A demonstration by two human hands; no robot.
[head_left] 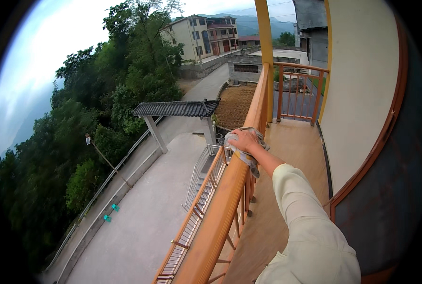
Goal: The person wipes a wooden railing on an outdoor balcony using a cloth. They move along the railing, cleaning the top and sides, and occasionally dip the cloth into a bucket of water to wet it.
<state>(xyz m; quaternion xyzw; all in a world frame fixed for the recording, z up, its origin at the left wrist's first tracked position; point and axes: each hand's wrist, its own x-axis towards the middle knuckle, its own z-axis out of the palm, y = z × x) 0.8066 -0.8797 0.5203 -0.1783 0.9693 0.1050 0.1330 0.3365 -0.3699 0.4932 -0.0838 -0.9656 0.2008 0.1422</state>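
Note:
My right hand [247, 140], at the end of a pale cream sleeve, presses a grey and white cloth with yellowish patches [250, 163] onto the top of a wooden handrail [227, 203]. Its fingers are bent over the cloth, which wraps across the rail and hangs down on the balcony side. The orange-brown rail runs from the lower edge away to a yellow post [265, 38]. My left hand is out of view.
The balcony floor [294, 161] lies right of the railing, beside a cream wall [362, 85]. A short railing [301, 94] closes the far end. Beyond the handrail, a concrete yard [140, 208] lies well below, with a tiled gateway roof [177, 109] and trees [121, 85].

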